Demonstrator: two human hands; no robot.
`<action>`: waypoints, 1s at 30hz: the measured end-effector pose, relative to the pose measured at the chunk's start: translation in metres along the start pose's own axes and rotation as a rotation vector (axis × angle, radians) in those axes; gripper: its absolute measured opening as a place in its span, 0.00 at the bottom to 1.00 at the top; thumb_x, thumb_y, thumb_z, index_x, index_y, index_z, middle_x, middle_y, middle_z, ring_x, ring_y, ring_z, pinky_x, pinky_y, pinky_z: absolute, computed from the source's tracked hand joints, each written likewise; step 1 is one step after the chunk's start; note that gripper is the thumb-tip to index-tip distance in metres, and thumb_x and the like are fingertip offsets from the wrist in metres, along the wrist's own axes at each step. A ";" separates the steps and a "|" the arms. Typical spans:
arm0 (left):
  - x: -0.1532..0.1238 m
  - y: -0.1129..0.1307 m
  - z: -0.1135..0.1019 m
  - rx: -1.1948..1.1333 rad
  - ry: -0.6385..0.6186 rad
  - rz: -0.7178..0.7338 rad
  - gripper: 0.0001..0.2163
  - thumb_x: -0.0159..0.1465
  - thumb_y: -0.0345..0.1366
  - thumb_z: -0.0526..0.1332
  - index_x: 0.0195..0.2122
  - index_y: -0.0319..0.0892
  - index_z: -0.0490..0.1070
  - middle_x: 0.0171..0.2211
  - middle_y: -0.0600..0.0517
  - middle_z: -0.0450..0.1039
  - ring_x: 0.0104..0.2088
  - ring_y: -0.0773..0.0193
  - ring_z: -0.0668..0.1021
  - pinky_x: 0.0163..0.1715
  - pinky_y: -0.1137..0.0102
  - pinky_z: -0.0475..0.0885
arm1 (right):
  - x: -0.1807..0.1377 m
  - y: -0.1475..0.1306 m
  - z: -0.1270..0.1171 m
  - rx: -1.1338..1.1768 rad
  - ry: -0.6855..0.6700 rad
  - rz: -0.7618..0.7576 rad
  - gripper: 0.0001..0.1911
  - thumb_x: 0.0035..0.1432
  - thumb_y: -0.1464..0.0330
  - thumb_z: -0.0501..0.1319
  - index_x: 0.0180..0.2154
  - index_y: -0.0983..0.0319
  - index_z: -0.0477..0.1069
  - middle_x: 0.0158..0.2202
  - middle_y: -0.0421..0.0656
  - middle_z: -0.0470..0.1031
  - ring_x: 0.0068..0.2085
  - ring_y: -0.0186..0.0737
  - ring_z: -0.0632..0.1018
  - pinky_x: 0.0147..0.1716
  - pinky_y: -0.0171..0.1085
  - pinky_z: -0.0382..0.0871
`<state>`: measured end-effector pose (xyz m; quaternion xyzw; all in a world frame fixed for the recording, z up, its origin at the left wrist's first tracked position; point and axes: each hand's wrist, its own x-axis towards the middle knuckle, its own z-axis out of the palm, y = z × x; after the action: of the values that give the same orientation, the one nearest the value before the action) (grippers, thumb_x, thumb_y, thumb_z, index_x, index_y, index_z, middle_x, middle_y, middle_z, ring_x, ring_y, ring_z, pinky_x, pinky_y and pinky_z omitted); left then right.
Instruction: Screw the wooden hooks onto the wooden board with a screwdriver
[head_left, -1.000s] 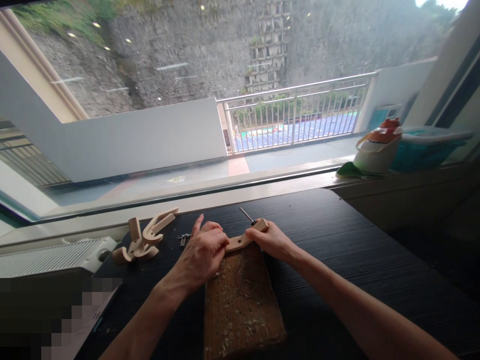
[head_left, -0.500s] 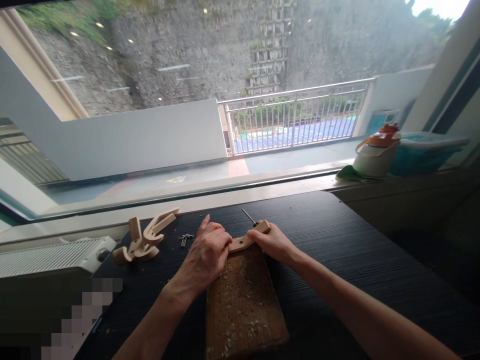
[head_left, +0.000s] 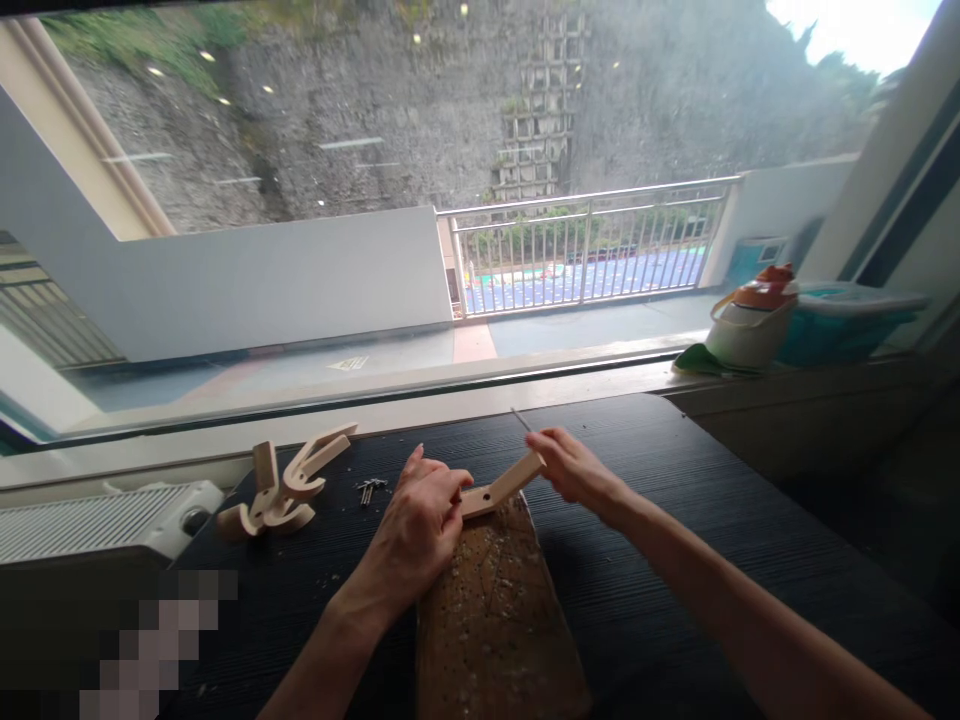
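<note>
My left hand (head_left: 424, 515) is closed on the left end of a bent, pale wooden piece (head_left: 487, 496), pressing it against the far end of a worn wooden block (head_left: 499, 610). A dark hole shows in the piece near its bend. My right hand (head_left: 571, 466) is closed beside the raised right end of the piece. From its fist sticks a tool with a thin metal shaft (head_left: 520, 420), pointing up and to the left; its handle is hidden in the fingers. Whether the right fingers touch the wood I cannot tell.
Several curved wooden pieces (head_left: 281, 490) lie at the left of the black table (head_left: 675, 530). A small heap of metal screws or pins (head_left: 370, 490) is beside my left hand. A bottle (head_left: 752, 318) and a teal box (head_left: 847, 322) stand on the windowsill; a radiator (head_left: 105, 520) is at left.
My right hand has slid off the wooden piece to its outer right end, bringing the thin-shafted tool rightward. The left hand keeps its hold. The view has shifted slightly.
</note>
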<state>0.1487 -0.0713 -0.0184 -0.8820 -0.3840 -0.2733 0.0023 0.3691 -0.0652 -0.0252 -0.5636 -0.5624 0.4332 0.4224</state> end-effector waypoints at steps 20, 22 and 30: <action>-0.003 -0.004 0.004 -0.007 0.019 0.026 0.19 0.52 0.19 0.54 0.45 0.40 0.65 0.29 0.54 0.68 0.34 0.64 0.71 0.58 0.52 0.53 | -0.032 -0.098 0.010 -1.134 -0.365 -0.595 0.12 0.56 0.69 0.52 0.35 0.59 0.75 0.28 0.40 0.72 0.27 0.31 0.67 0.23 0.33 0.48; -0.003 -0.005 0.004 -0.002 0.027 0.028 0.19 0.53 0.20 0.54 0.45 0.40 0.65 0.29 0.54 0.68 0.34 0.64 0.72 0.58 0.52 0.53 | -0.032 -0.100 0.012 -1.150 -0.371 -0.580 0.12 0.56 0.70 0.52 0.34 0.60 0.75 0.29 0.41 0.73 0.27 0.31 0.67 0.23 0.34 0.47; -0.002 -0.004 0.005 -0.011 0.033 0.028 0.19 0.52 0.19 0.54 0.44 0.39 0.65 0.28 0.54 0.68 0.34 0.64 0.72 0.58 0.52 0.53 | -0.030 -0.105 0.018 -1.229 -0.405 -0.622 0.10 0.56 0.71 0.52 0.28 0.62 0.72 0.27 0.41 0.71 0.25 0.30 0.65 0.23 0.33 0.47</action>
<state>0.1471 -0.0692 -0.0241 -0.8827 -0.3699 -0.2898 0.0077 0.3244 -0.0943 0.0716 -0.4216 -0.9065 -0.0062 0.0201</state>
